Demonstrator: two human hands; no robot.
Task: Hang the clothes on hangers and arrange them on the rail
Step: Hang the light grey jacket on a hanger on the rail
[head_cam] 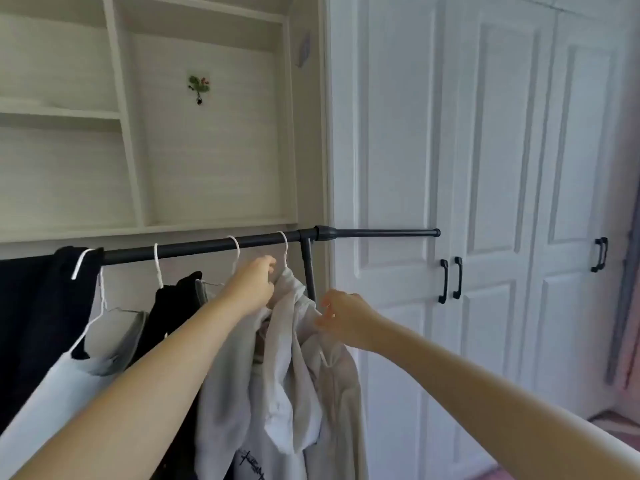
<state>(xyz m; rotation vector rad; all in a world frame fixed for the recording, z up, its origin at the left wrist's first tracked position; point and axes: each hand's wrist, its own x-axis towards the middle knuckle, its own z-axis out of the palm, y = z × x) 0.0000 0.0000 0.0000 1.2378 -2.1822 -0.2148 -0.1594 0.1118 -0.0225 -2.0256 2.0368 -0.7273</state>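
A black rail [207, 245] runs across the view with several white hangers hooked over it. A pale grey hooded top [277, 393] hangs on the rightmost hanger [284, 252]. My left hand [252, 285] grips the neck of that top just under the hanger's hook. My right hand [341, 315] pinches the top's shoulder on the right side. Further left hang a black garment [173, 313], a light blue and grey one [62, 386], and another black one [38, 306].
The rail's upright post [309, 268] stands right behind the grey top, and a thin extension bar [388, 232] sticks out to the right. White wardrobe doors [485, 202] with black handles fill the right. Cream shelves [138, 133] are above the rail.
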